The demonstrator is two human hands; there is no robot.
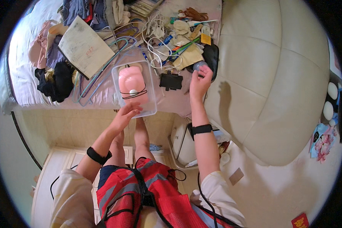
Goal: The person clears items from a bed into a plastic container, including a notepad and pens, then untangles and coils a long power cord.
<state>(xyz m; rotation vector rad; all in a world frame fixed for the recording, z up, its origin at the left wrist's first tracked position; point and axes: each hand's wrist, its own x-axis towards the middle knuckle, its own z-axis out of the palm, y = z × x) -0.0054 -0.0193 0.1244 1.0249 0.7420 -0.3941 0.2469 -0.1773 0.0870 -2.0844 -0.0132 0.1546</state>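
My right hand (201, 82) pinches a small round translucent item (200, 66) in its fingertips. It is above the near side of a black zip case (213, 58), which lies at the bed's right edge. My left hand (125, 115) is at the near end of a clear plastic box (152, 98), fingers loosely curled over it. Whether they grip the rim cannot be told. Inside the box lies a pink plastic device (132, 79) with a black cord wound around it. A black clamp-like holder (171, 81) rests between the box and my right hand.
Cables (156, 25), pens, papers and a yellow envelope (189, 57) are heaped beyond my hands. Coat hangers (102, 68), a white box-like item (85, 47) and clothes (59, 82) lie to the left. A padded cream headboard (245, 71) rises on the right.
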